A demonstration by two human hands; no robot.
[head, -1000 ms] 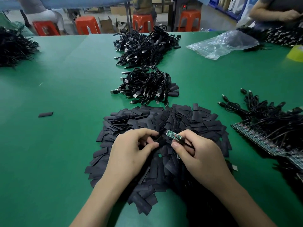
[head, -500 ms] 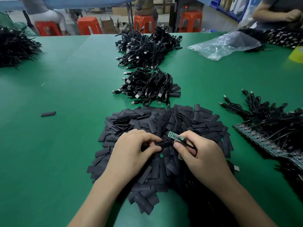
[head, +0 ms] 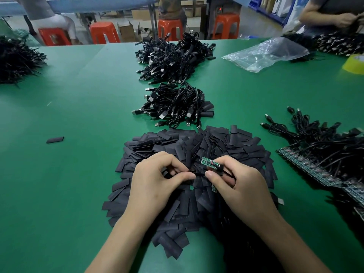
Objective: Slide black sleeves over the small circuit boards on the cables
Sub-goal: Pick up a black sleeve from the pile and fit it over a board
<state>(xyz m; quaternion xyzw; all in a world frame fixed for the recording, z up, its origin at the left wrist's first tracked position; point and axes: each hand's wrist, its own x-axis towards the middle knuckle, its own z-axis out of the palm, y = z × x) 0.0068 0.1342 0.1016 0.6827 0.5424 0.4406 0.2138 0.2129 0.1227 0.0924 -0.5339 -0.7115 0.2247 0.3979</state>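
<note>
Both hands work over a wide heap of flat black sleeves (head: 232, 142) on the green table. My right hand (head: 238, 182) pinches a small green circuit board (head: 209, 162) on a black cable; the board sticks out up and left from my fingers. My left hand (head: 157, 180) pinches a black sleeve (head: 192, 172) between thumb and fingers, just left of the board and below it. A second green board edge (head: 214, 189) peeks out under my right palm.
Two piles of black USB cables lie beyond the sleeves, near (head: 177, 105) and far (head: 173, 58). Cables with rows of green boards (head: 315, 166) lie at right. A lone sleeve (head: 55, 139) lies at left. A clear plastic bag (head: 266, 54) and another person's hands (head: 342, 18) are far right.
My hands have drawn slightly closer together, thumbs almost touching. The board stays pinched in my right hand and the sleeve in my left.
</note>
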